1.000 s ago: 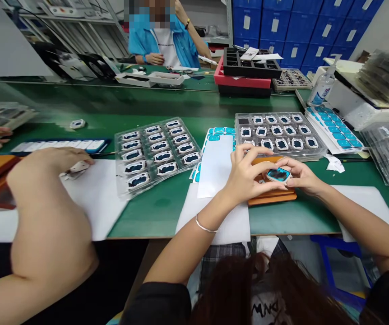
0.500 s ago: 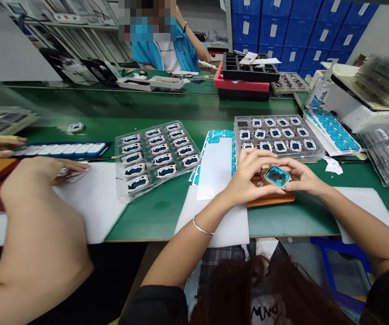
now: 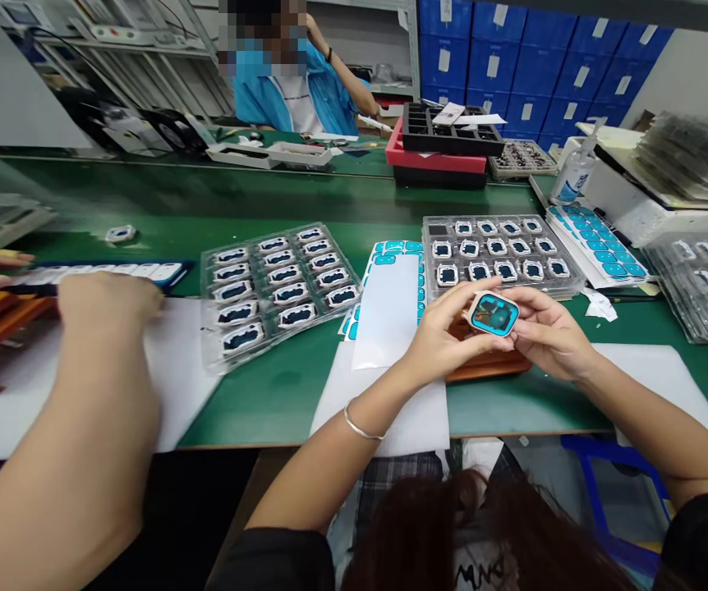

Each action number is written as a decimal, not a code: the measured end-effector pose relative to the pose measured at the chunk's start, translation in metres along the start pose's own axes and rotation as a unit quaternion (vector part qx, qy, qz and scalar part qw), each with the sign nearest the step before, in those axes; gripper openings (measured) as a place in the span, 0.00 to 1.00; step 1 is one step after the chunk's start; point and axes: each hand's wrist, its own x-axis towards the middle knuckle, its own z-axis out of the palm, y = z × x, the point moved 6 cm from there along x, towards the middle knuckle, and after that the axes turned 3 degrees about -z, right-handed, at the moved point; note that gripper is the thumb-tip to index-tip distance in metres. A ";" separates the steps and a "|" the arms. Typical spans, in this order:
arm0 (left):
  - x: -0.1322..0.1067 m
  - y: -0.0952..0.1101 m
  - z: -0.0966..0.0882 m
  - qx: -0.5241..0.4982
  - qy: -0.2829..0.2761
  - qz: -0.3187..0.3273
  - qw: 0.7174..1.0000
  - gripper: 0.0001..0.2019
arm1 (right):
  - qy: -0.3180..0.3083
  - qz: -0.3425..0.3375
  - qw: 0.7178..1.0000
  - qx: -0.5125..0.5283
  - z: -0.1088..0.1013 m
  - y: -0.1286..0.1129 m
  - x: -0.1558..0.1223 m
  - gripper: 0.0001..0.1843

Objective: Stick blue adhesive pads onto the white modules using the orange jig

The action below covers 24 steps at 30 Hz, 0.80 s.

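My left hand [image 3: 437, 332] grips a watch case [image 3: 494, 315] by its left side, thumb below and fingers above. The case is a rounded square frame with a bright blue border round its opening, and dark and orange shapes show inside. At its right edge, my right hand [image 3: 554, 336] pinches the case between thumb and fingers. Both hands are closed on it, above an orange block [image 3: 489, 368] that they partly hide. Behind them stands a clear tray [image 3: 567, 283] of similar white-rimmed cases. Left of my hands, a white sheet [image 3: 384, 320] overlaps blue adhesive stickers [image 3: 384, 260].
Another clear tray [image 3: 273, 336] of cases lies left of centre. A neighbour's blurred arm [image 3: 101, 394] reaches in at far left, near a row of white pieces. Across the bench sits a person in blue [image 3: 329, 94]. Sticker sheets [image 3: 600, 246] and a pump bottle [image 3: 576, 168] stand right.
The watch case has tilted in my hands, so its opening shows differently, and it has shifted slightly left. The neighbour's hand at far left has moved up toward the row of white pieces.
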 end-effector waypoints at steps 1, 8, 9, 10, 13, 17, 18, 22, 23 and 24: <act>0.000 0.000 0.000 0.000 0.003 0.005 1.000 0.31 | 0.011 0.003 1.000 0.007 -0.001 0.002 0.000 0.15; 0.000 0.018 -0.002 0.095 0.039 0.127 0.987 0.28 | 0.042 0.048 0.997 0.036 0.001 0.015 -0.004 0.19; 0.000 0.020 -0.003 0.108 0.047 0.136 0.984 0.28 | 0.044 0.053 0.997 0.041 0.003 0.015 -0.005 0.20; -0.001 0.022 -0.003 0.120 0.053 0.143 0.981 0.27 | 0.043 0.056 0.996 0.045 0.004 0.016 -0.005 0.21; -0.002 0.025 -0.004 0.148 0.065 0.155 0.975 0.27 | 0.026 0.054 0.997 0.051 0.007 0.015 -0.006 0.21; -0.004 0.028 -0.003 0.160 0.066 0.177 0.969 0.23 | 0.015 0.050 0.998 0.042 0.007 0.015 -0.008 0.20; -0.005 0.029 -0.003 0.162 0.066 0.183 0.967 0.22 | 0.019 0.049 0.998 0.037 0.007 0.015 -0.009 0.20; -0.005 0.031 -0.001 0.171 0.064 0.196 0.964 0.20 | 0.044 0.049 0.998 0.017 0.003 0.016 -0.010 0.19; -0.005 0.031 -0.001 0.172 0.063 0.196 0.963 0.21 | 0.045 0.048 0.998 0.015 0.003 0.016 -0.010 0.19; -0.005 0.031 -0.001 0.173 0.064 0.196 0.963 0.21 | 0.044 0.047 0.998 0.014 0.004 0.016 -0.010 0.18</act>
